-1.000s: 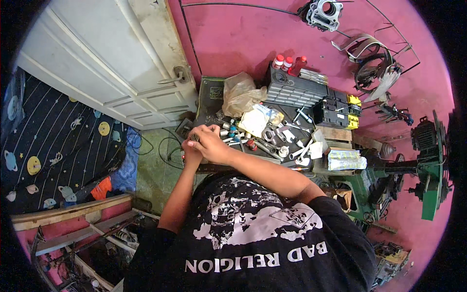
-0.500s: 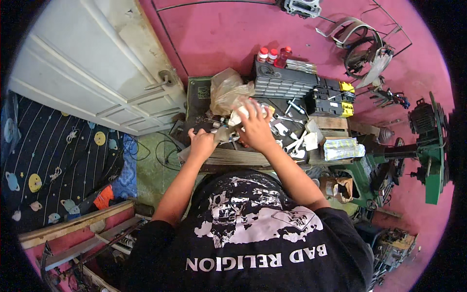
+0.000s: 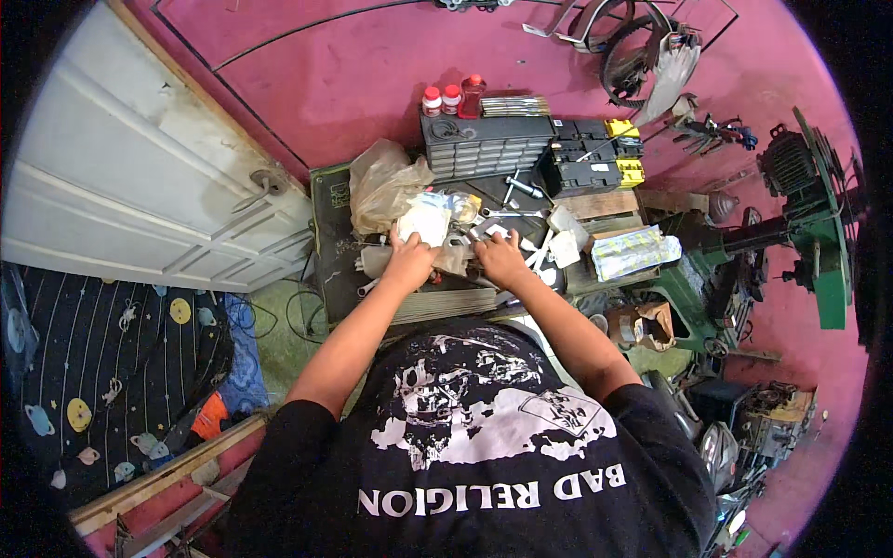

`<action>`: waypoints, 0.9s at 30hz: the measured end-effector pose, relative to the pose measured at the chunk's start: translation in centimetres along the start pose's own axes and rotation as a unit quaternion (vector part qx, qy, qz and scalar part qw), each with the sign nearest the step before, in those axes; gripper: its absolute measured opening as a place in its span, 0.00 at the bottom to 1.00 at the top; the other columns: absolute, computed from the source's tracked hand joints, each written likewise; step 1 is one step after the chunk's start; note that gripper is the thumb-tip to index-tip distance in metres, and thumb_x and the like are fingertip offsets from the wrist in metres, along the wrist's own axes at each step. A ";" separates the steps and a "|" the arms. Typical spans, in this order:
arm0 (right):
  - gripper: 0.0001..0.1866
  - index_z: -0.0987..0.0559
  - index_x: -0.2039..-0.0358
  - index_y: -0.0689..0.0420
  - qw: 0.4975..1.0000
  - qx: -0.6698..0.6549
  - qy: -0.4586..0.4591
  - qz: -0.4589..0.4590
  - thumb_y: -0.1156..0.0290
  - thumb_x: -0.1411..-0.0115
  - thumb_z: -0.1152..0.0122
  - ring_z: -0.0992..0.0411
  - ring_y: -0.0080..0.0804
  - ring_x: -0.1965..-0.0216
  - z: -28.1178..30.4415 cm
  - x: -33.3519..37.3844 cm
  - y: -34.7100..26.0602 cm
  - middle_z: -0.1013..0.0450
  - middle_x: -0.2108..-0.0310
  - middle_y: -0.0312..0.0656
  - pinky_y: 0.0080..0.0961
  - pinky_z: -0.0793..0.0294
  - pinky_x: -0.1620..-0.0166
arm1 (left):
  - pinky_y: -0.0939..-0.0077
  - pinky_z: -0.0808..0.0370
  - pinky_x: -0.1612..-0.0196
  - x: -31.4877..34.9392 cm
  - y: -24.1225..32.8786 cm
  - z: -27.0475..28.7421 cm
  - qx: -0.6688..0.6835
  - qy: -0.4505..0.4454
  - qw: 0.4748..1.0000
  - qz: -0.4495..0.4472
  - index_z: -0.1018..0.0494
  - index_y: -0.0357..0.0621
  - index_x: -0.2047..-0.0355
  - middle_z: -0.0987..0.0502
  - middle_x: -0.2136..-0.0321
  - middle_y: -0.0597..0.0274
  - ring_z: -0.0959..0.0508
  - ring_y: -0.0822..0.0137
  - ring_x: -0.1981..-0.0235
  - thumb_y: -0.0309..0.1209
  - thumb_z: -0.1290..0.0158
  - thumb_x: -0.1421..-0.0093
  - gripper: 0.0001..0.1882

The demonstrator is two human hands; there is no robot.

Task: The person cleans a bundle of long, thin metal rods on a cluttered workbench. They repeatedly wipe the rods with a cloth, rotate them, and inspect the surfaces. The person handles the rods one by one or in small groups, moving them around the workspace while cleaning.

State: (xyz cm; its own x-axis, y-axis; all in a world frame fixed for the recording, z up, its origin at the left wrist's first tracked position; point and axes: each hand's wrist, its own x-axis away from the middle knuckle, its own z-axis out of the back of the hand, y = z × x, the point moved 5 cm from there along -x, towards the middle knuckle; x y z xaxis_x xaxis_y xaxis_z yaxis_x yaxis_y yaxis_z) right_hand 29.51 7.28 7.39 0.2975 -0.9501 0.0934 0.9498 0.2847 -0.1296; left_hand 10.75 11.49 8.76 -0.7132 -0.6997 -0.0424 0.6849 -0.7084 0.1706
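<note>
My left hand (image 3: 409, 262) rests on the cluttered workbench (image 3: 327, 270), its fingers curled at the lower edge of a white packet (image 3: 423, 221). A crumpled clear plastic bag (image 3: 383, 184) lies just behind the packet. My right hand (image 3: 503, 260) lies palm down a hand's width to the right, on small metal parts and white scraps (image 3: 558, 249); what is under its fingers is hidden. A wrench (image 3: 523, 188) lies farther back. My black printed shirt fills the lower middle of the view.
A grey drawer organiser (image 3: 484, 147) and a black-and-yellow case (image 3: 595, 158) stand at the back, with red-capped bottles (image 3: 442, 99) behind. A green machine (image 3: 819, 232) is at the right, a white panelled door (image 3: 130, 186) at the left, a planet-print cloth (image 3: 102, 363) lower left.
My hands were clasped together a second ago. The right hand then reached to the back of the bench. Both now lie apart on the clutter, and the view has shifted closer.
</note>
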 end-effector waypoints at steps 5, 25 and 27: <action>0.12 0.26 0.60 0.58 1.000 -0.011 -0.012 -0.023 0.65 0.39 0.52 0.32 0.47 0.48 -3.1 2.2 3.5 0.23 0.61 0.46 0.67 0.50 0.40 | 0.24 0.54 0.38 -2.1 2.8 1.0 0.000 0.016 0.999 -0.035 0.17 0.52 0.71 0.21 0.70 0.67 0.27 0.62 0.55 0.29 0.48 0.46 0.09; 0.13 0.24 0.58 0.53 0.980 -0.085 -0.140 -0.109 0.61 0.37 0.47 0.35 0.43 0.44 -5.2 9.1 10.2 0.23 0.55 0.42 0.68 0.52 0.40 | 0.29 0.53 0.38 -2.9 5.9 -0.4 0.046 -0.006 0.999 0.002 0.18 0.52 0.65 0.21 0.65 0.69 0.28 0.64 0.52 0.43 0.37 0.49 0.14; 0.14 0.25 0.58 0.53 0.987 -0.060 -0.112 -0.095 0.59 0.40 0.43 0.34 0.43 0.45 -5.3 8.8 10.5 0.23 0.57 0.42 0.68 0.51 0.40 | 0.29 0.53 0.39 -3.2 5.2 -0.9 0.007 -0.100 0.995 0.013 0.18 0.52 0.66 0.21 0.65 0.69 0.27 0.64 0.53 0.40 0.38 0.49 0.11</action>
State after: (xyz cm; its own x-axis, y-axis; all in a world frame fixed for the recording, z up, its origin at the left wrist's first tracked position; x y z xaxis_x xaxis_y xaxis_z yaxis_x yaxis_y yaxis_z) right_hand 41.61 1.23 1.62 0.1409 -0.9293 0.3413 0.9763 0.0733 -0.2035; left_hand 16.76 9.94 8.90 -0.7118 -0.6843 0.1584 0.7022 -0.6883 0.1821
